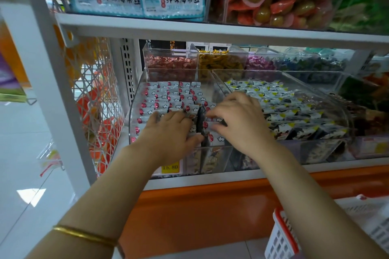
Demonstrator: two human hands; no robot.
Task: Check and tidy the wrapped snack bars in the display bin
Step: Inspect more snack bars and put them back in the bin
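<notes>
Reaching into the clear display bin on the lower shelf, I am working with both hands among the red-and-white wrapped snack bars. They are lying in tidy rows towards the back and looking looser at the front.

My left hand is lying palm down on the front rows. Its fingers are fairly straight and pressing on the wrappers, holding nothing that I can see. My right hand is sitting just beside it with its fingers curled in towards the middle. I cannot tell whether they are pinching a bar or only nudging one.

Between the two hands a dark packet is standing on edge among the bars, and I am judging it the odd one out.

Several things are worrying me from here:
- If I am leaning too hard with the flat left hand, I am likely crushing the bars underneath.
- If I am tugging the dark packet out quickly, it is probably going to drag its neighbours up and topple the front rows.
- Loose bars near the front wall are at risk of sliding over it and dropping to the floor.
- A careless flick to the right is liable to send one into the neighbouring bin of yellow-and-black packets.
</notes>
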